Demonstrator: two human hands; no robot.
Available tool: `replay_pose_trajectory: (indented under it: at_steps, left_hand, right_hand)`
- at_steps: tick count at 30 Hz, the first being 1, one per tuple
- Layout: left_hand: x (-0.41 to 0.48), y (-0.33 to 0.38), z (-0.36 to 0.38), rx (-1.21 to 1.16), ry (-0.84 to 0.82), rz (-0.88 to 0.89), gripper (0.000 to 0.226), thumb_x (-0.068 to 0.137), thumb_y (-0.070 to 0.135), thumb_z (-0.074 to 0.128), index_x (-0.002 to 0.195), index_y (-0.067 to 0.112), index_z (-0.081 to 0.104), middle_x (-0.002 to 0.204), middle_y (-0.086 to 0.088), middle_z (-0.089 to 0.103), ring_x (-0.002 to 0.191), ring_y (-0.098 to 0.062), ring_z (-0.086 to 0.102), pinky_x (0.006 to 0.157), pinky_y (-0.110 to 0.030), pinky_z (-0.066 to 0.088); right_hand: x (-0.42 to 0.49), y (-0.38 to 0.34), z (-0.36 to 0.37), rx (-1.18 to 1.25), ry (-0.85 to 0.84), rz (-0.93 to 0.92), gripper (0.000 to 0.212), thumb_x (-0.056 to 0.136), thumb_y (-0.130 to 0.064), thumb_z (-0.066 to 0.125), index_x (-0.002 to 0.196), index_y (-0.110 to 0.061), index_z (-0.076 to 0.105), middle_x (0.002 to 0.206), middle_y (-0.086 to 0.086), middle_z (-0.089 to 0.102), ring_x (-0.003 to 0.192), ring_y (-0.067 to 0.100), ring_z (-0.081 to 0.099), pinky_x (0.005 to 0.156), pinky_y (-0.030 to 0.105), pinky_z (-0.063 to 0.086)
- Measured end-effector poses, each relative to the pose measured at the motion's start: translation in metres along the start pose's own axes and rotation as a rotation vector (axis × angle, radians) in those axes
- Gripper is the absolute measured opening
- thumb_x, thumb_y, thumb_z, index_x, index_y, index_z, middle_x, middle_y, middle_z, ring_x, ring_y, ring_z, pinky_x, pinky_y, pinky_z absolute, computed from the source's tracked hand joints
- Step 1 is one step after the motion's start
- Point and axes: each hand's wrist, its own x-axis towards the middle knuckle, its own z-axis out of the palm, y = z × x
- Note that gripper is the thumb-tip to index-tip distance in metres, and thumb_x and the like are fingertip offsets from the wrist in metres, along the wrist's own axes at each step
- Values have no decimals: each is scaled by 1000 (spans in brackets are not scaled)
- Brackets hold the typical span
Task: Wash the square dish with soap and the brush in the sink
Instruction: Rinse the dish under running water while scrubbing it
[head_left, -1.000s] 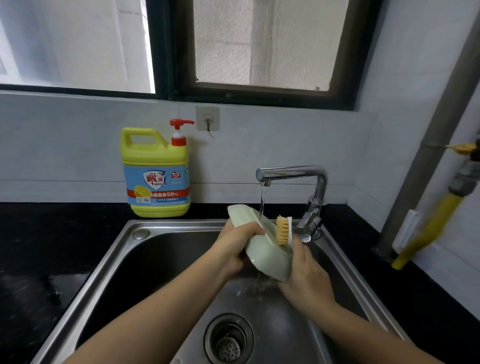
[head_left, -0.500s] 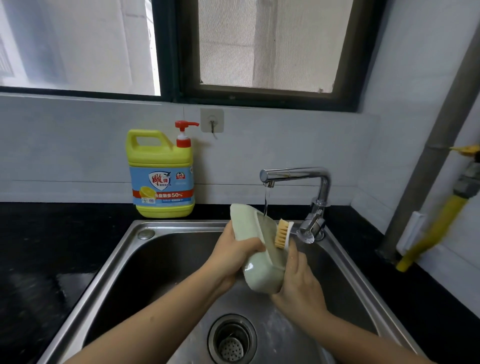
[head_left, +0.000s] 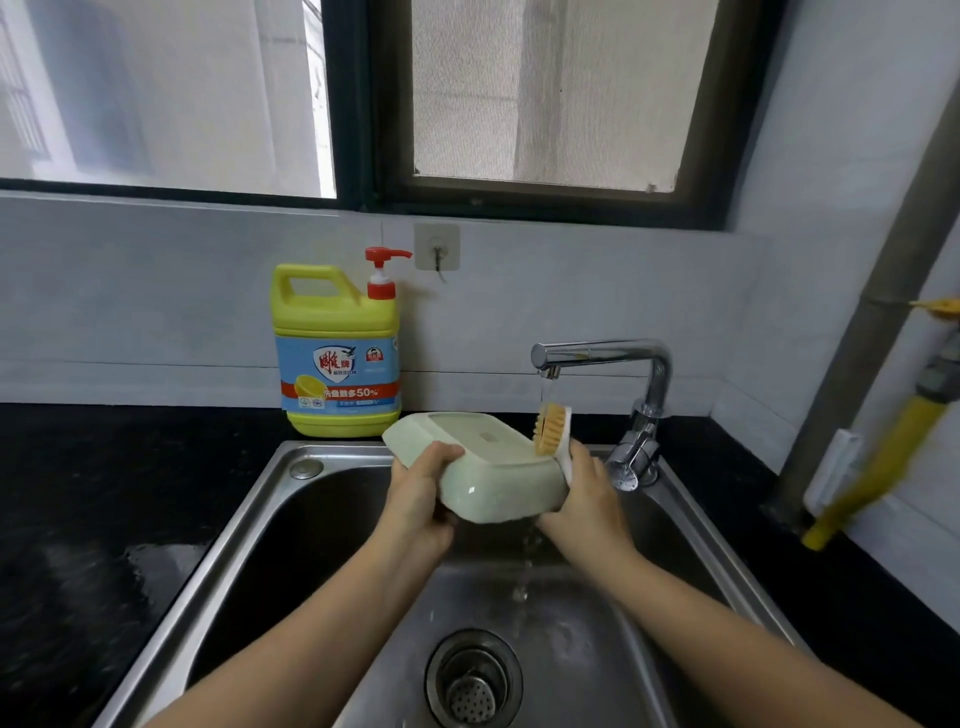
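We grip the dish (head_left: 493, 462) bottom-up just below the tap (head_left: 602, 356) with our left hand (head_left: 423, 493), long axis crosswise. Our right hand (head_left: 587, 499), curled round the brush (head_left: 551, 428), works its tap-side end.

Dark-framed window (head_left: 545, 98) above pale wall (head_left: 156, 312); black countertop (head_left: 104, 493) below.

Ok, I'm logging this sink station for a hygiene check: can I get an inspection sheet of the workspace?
Surface: black counter, wet-looking left of the sink; tap running.
Job's things: dish held bottom-up over the sink; brush at its right edge, under the stream; soap bottle on the counter behind.
Clutter: nothing seen.
Hands: left hand grips the dish's left side; right hand holds the brush.
Cables: nothing seen.
Surroundings: window, wall hook, grey pipe, yellow hose at right.
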Motion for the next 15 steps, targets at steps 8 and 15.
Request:
replay_pose_trajectory:
  at_steps: [8,15]
  left_hand:
    - [-2,-1,8,-25,140,-109,51,80,3,64,123,16,38,108,-18,57,97,-31,60,80,-41,55]
    - [0,17,30,-59,160,-199,16,86,2,61,100,-5,59,101,-25,64,72,-24,69,55,-22,57]
  right_hand:
    - [-11,-3,-6,-434,1,-250,75,88,-22,52,150,-16,10,128,6,46,109,22,50,82,33,45]
    - [-5,1,-3,-399,-57,-188,50,100,-32,37,147,-20,24,110,10,59,92,27,60,67,31,40]
